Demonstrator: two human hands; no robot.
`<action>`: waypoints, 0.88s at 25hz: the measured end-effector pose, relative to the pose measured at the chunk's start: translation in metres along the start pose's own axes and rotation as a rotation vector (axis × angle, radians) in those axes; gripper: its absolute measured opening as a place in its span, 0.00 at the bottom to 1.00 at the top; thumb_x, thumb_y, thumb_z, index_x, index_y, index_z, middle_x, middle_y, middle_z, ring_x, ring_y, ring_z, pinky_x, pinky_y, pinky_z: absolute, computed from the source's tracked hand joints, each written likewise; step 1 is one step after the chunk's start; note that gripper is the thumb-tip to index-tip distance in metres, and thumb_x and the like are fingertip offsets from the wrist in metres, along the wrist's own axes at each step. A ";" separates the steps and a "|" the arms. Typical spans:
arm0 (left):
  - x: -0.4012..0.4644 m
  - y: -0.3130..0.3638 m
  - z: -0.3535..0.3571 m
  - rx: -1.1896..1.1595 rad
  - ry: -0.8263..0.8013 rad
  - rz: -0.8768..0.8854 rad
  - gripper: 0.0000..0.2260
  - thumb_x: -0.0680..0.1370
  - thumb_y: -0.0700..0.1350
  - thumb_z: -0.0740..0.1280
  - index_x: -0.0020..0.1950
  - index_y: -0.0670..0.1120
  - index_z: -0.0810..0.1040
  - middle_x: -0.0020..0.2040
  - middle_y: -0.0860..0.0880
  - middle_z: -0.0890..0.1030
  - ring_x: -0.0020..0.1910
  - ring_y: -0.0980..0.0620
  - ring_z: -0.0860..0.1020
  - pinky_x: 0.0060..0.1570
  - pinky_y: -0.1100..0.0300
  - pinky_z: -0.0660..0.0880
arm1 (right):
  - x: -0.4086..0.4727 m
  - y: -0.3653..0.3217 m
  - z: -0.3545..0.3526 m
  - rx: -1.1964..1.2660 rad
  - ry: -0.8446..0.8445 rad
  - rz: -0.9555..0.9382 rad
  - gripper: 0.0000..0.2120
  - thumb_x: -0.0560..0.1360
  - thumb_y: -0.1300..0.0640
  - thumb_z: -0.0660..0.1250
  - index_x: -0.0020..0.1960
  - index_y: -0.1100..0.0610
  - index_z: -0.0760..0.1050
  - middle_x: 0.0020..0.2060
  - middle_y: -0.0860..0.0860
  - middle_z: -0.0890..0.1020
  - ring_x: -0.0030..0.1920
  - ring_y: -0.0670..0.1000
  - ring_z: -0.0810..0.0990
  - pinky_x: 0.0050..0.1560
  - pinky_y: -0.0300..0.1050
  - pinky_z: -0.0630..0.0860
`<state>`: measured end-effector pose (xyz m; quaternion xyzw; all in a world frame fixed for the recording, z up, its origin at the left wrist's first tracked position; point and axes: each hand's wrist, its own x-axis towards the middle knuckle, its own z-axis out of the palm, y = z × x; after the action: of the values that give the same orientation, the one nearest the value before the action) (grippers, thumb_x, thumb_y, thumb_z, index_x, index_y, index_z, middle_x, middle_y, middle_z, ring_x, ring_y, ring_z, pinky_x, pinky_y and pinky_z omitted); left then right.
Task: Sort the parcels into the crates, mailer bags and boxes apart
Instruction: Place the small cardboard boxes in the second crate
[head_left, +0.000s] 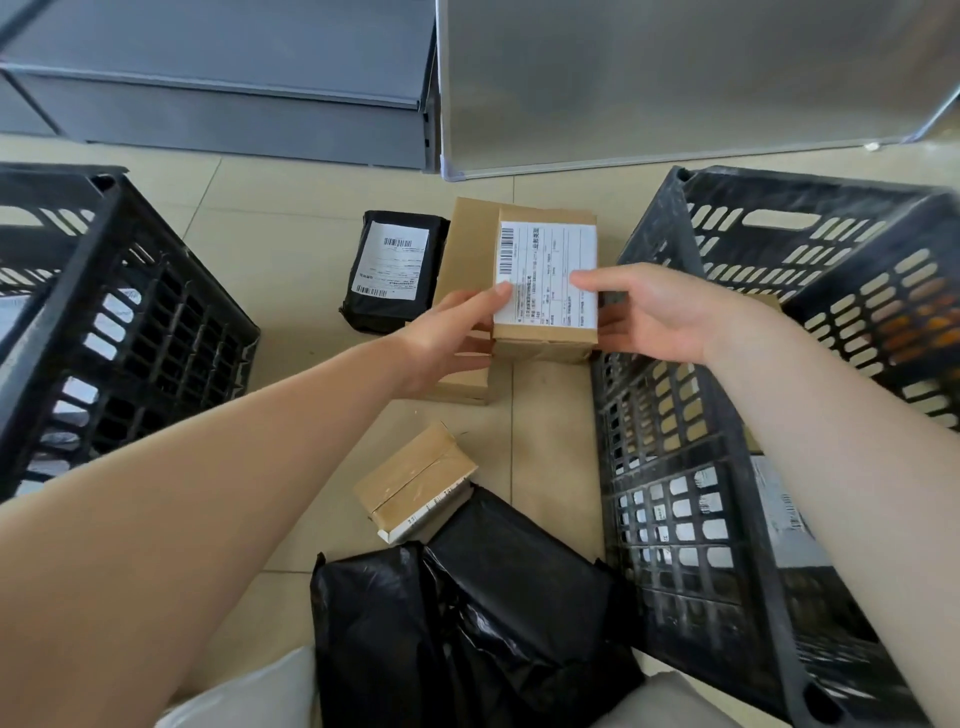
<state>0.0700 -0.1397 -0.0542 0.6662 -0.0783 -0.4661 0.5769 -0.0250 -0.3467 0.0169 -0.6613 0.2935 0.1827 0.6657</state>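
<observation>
1. A brown labelled box (544, 283) sits at the frame's centre, held above a larger flat box (470, 291) on the floor.
2. The left hand (452, 338) and right hand (652, 312) each pinch it, thumbs on the label.
3. Two black crates: the left crate (119, 312) shows white labels through its slats; the right crate (737, 415) holds labelled parcels, kind unclear.
4. On the floor: one small box (415, 480), three black mailer bags (395, 270), two at lower centre.

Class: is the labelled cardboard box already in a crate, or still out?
Out. Both hands, left hand and right hand, hold the box between the crates.
</observation>
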 end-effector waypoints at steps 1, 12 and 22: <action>-0.003 0.006 0.006 -0.003 -0.033 0.012 0.35 0.70 0.66 0.69 0.73 0.53 0.68 0.65 0.50 0.78 0.62 0.50 0.79 0.62 0.51 0.76 | -0.009 -0.002 -0.006 -0.007 0.001 -0.017 0.14 0.81 0.53 0.66 0.66 0.52 0.77 0.53 0.52 0.87 0.57 0.53 0.84 0.62 0.48 0.78; -0.043 0.042 0.103 0.022 -0.140 0.130 0.29 0.78 0.67 0.56 0.74 0.51 0.65 0.64 0.48 0.76 0.60 0.47 0.78 0.61 0.52 0.76 | -0.117 -0.003 -0.083 0.219 0.193 -0.221 0.17 0.77 0.51 0.68 0.65 0.50 0.77 0.58 0.50 0.86 0.59 0.50 0.84 0.57 0.48 0.82; -0.052 0.001 0.128 0.436 -0.189 -0.016 0.26 0.82 0.61 0.54 0.77 0.50 0.61 0.69 0.50 0.72 0.65 0.50 0.73 0.68 0.50 0.70 | -0.173 0.120 -0.159 0.193 0.233 0.219 0.44 0.57 0.52 0.86 0.69 0.56 0.74 0.58 0.59 0.85 0.53 0.59 0.86 0.41 0.54 0.85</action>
<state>-0.0491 -0.1955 -0.0127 0.7291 -0.2255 -0.5031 0.4055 -0.2566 -0.4721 0.0412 -0.5752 0.4551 0.1472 0.6636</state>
